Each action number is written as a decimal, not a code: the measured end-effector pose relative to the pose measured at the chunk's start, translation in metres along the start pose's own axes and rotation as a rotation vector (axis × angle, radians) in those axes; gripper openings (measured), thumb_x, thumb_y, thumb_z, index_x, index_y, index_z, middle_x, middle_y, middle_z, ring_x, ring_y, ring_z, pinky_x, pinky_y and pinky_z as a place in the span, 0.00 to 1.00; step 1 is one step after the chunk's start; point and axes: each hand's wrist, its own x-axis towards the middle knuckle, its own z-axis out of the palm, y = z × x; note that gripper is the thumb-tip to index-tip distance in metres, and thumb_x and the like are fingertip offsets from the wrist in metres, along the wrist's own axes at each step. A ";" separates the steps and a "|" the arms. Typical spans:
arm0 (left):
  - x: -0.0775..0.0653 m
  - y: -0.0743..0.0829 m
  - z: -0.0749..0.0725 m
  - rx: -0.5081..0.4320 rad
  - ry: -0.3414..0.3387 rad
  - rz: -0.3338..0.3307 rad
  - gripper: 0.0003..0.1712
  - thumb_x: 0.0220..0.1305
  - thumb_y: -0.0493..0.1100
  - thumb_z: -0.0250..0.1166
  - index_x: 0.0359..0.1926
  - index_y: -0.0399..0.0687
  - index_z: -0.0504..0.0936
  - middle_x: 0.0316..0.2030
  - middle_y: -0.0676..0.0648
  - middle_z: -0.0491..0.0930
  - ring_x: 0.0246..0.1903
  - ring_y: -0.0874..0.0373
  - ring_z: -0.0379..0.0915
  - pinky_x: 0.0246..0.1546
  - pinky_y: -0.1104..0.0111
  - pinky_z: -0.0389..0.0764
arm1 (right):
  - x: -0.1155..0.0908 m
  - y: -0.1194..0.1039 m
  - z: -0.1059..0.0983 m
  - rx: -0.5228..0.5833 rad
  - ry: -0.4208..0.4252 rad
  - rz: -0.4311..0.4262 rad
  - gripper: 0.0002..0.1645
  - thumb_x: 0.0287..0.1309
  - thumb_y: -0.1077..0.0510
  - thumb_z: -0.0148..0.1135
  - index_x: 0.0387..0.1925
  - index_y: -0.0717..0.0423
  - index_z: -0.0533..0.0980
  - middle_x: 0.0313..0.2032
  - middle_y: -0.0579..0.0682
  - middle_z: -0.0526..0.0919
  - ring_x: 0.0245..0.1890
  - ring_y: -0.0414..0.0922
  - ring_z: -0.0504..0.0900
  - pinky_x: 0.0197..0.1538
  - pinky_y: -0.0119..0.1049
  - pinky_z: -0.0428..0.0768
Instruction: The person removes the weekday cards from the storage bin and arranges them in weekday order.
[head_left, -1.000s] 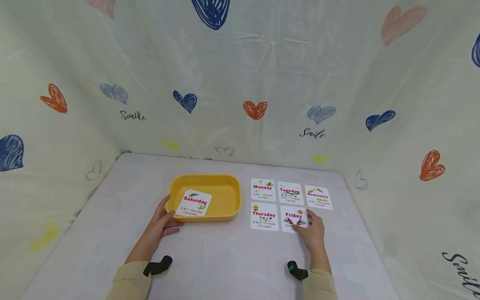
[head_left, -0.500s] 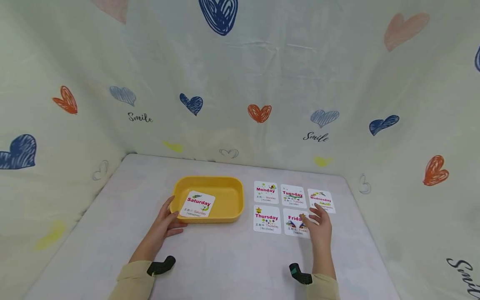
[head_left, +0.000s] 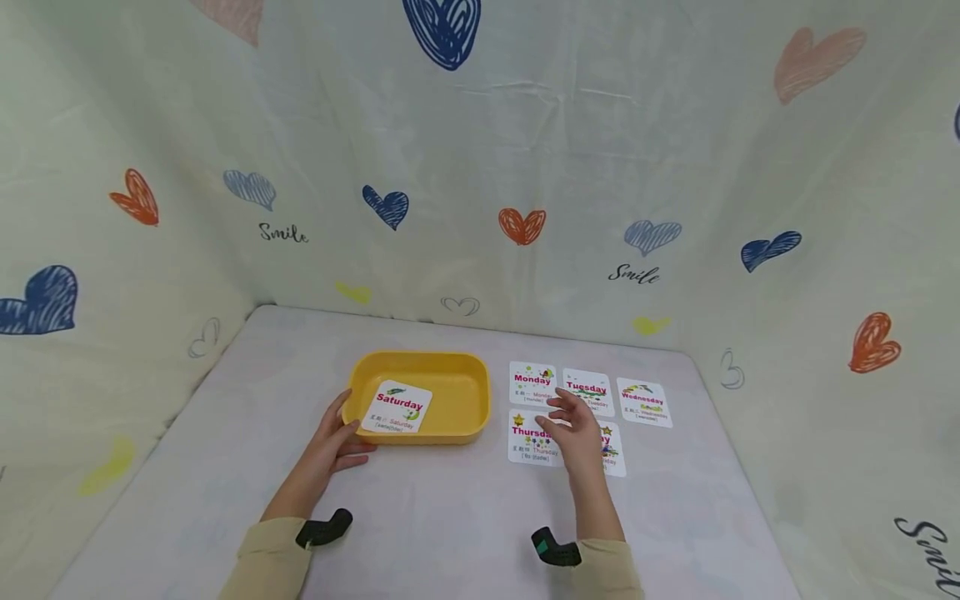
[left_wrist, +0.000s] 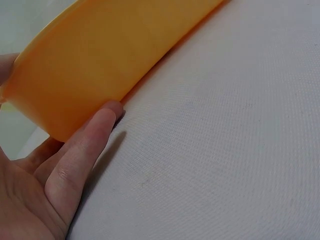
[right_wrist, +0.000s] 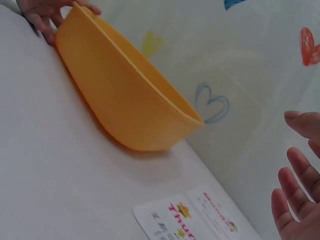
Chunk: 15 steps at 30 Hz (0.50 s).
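My left hand [head_left: 327, 437] grips the yellow plastic tray [head_left: 468, 432] at its near left corner. In the left wrist view, the thumb lies at the tray's rim and the other fingers [left_wrist: 75, 160] reach along its bottom edge. A Saturday card [head_left: 397, 407] lies inside the tray, on its left side. My right hand [head_left: 576, 433], holding nothing, hovers over the cards with its fingers loosely spread. It partly covers the Friday card [head_left: 613, 454] and overlaps the edges of the Thursday card [head_left: 531, 442] and the Tuesday card [head_left: 592, 383].
Beyond the hand, the Monday card [head_left: 531, 382] and the Wednesday card [head_left: 643, 400] complete a back row with Tuesday. All lie face up on the white-covered table [head_left: 442, 517]. A curtain [head_left: 465, 150] printed with hearts surrounds the table's back and sides.
My right hand has let go of the Friday card, lifted and swung left toward the tray, above the Thursday card. The left hand stays on the tray; the head view has shifted slightly.
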 end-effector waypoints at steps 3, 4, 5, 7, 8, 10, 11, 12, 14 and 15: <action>-0.001 0.001 0.000 -0.004 0.000 -0.001 0.39 0.73 0.52 0.53 0.77 0.73 0.43 0.70 0.40 0.58 0.43 0.47 0.81 0.43 0.61 0.83 | 0.000 0.000 0.021 -0.009 -0.052 -0.028 0.32 0.50 0.68 0.71 0.59 0.56 0.74 0.49 0.59 0.79 0.45 0.51 0.75 0.42 0.26 0.77; -0.001 0.001 -0.001 -0.003 -0.004 0.002 0.39 0.73 0.52 0.53 0.77 0.72 0.42 0.70 0.39 0.58 0.43 0.47 0.81 0.44 0.61 0.83 | -0.001 0.000 0.028 -0.009 -0.071 -0.037 0.32 0.50 0.68 0.71 0.58 0.57 0.74 0.48 0.58 0.80 0.44 0.51 0.76 0.42 0.27 0.77; -0.001 0.001 -0.001 -0.007 -0.002 -0.002 0.39 0.73 0.52 0.53 0.76 0.73 0.43 0.70 0.40 0.58 0.43 0.47 0.81 0.44 0.61 0.83 | 0.000 0.000 0.035 -0.007 -0.086 -0.044 0.31 0.50 0.68 0.72 0.58 0.58 0.75 0.48 0.59 0.80 0.44 0.51 0.76 0.42 0.27 0.77; -0.001 0.001 -0.001 -0.011 -0.001 -0.003 0.38 0.74 0.51 0.52 0.76 0.74 0.43 0.70 0.41 0.58 0.43 0.47 0.81 0.43 0.61 0.83 | -0.001 -0.002 0.048 0.007 -0.123 -0.053 0.30 0.50 0.69 0.71 0.57 0.59 0.75 0.46 0.58 0.81 0.44 0.51 0.77 0.42 0.28 0.78; -0.001 0.001 -0.001 -0.013 -0.002 -0.004 0.38 0.74 0.51 0.52 0.76 0.74 0.43 0.70 0.41 0.58 0.43 0.47 0.81 0.43 0.61 0.83 | -0.002 -0.003 0.054 0.016 -0.145 -0.056 0.30 0.49 0.69 0.71 0.57 0.61 0.75 0.46 0.59 0.81 0.43 0.52 0.77 0.42 0.28 0.78; -0.001 0.001 -0.001 -0.016 -0.003 -0.002 0.38 0.74 0.50 0.52 0.76 0.74 0.43 0.70 0.41 0.57 0.43 0.47 0.81 0.44 0.61 0.83 | -0.002 -0.006 0.066 0.026 -0.179 -0.055 0.30 0.48 0.69 0.72 0.56 0.62 0.75 0.46 0.59 0.81 0.43 0.52 0.77 0.43 0.28 0.78; -0.001 0.001 -0.001 -0.019 0.000 -0.004 0.38 0.74 0.50 0.52 0.76 0.74 0.44 0.70 0.42 0.57 0.43 0.47 0.82 0.43 0.61 0.83 | -0.002 -0.007 0.071 0.032 -0.194 -0.054 0.30 0.49 0.69 0.72 0.56 0.62 0.75 0.46 0.60 0.81 0.43 0.52 0.77 0.43 0.28 0.78; -0.001 0.001 -0.001 -0.020 0.000 -0.003 0.38 0.74 0.50 0.52 0.76 0.74 0.44 0.70 0.42 0.57 0.43 0.47 0.82 0.43 0.61 0.83 | -0.002 -0.008 0.076 0.037 -0.208 -0.050 0.30 0.49 0.69 0.72 0.56 0.63 0.75 0.46 0.60 0.81 0.43 0.52 0.77 0.43 0.28 0.78; 0.000 0.000 -0.001 -0.019 -0.001 -0.003 0.38 0.74 0.51 0.53 0.76 0.74 0.44 0.70 0.41 0.57 0.43 0.47 0.82 0.44 0.61 0.83 | -0.001 -0.009 0.085 0.045 -0.231 -0.036 0.30 0.49 0.69 0.72 0.56 0.62 0.75 0.46 0.61 0.80 0.43 0.52 0.77 0.43 0.28 0.78; 0.000 0.000 -0.001 -0.019 0.000 -0.003 0.38 0.73 0.51 0.53 0.76 0.75 0.44 0.70 0.41 0.58 0.43 0.47 0.82 0.44 0.61 0.83 | -0.001 -0.009 0.089 0.044 -0.240 -0.026 0.30 0.49 0.68 0.73 0.56 0.61 0.76 0.47 0.60 0.80 0.43 0.52 0.77 0.43 0.28 0.78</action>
